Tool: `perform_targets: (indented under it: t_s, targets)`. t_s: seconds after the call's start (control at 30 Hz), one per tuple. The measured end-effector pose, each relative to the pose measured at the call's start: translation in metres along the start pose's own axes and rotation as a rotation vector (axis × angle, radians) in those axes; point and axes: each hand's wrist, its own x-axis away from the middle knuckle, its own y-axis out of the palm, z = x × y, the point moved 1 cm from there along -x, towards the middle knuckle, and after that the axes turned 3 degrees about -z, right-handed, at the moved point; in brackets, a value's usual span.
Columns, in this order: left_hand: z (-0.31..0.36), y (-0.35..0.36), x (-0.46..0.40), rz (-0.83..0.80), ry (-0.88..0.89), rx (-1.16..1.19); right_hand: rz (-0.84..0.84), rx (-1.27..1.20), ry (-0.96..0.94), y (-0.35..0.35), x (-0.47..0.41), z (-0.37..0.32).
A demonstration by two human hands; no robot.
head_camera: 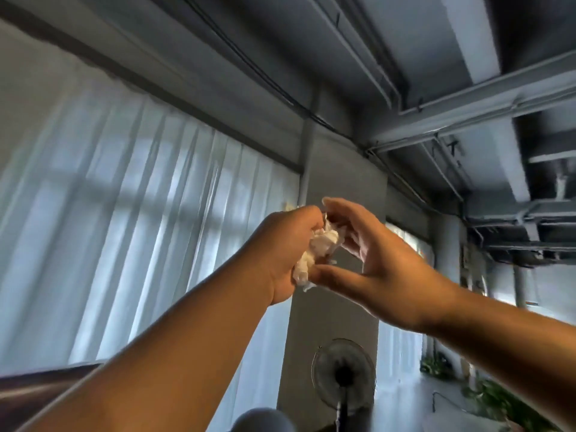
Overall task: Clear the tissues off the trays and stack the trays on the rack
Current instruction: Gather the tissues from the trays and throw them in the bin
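Forearms fill lower frame, raised toward ceiling; left hand (282, 249) fingers curled round crumpled tissues (318, 251), wad held in fist at frame centre; right hand (378, 260) just beside, fingers loosely spread, thumb touching wad's lower edge; pedestal fan (343, 374) below right; trays, rack out of view, so stacking progress cannot tell; judged: tissues gathered, disposal pending; no legible writing

fan (343, 371) below hands, pillar (343, 169) (behind)
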Motion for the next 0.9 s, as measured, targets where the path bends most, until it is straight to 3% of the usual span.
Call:
perform_targets:
  t_s: [0.17, 0.4, 0.53, 0.63, 0.77, 0.9]
  targets:
    - [-0.123, 0.035, -0.014, 0.081, -0.08, 0.063, 0.096, -0.042, -0.127, 0.084, 0.062, 0.092]
    - [-0.369, 0.053, 0.019, 0.079, -0.441, 0.071, -0.097, -0.225, 0.087, 0.237, 0.214, 0.205]
    - [-0.526, 0.064, 0.105, 0.15, -0.696, 0.175, -0.385, -0.252, 0.279, 0.325, 0.336, 0.23]
    - [-0.63, 0.079, 0.212, 0.152, -0.986, 0.249, -0.796, -0.217, 0.438, 0.386, 0.443, 0.218]
    - [-0.721, 0.098, 0.345, 0.154, -1.367, 0.321, -0.974, -0.271, 0.688, 0.455, 0.595, 0.205]
    - [-0.775, 0.111, 0.439, 0.393, -1.577, 0.393, -1.163, -0.299, 1.018, 0.503, 0.691, 0.181]
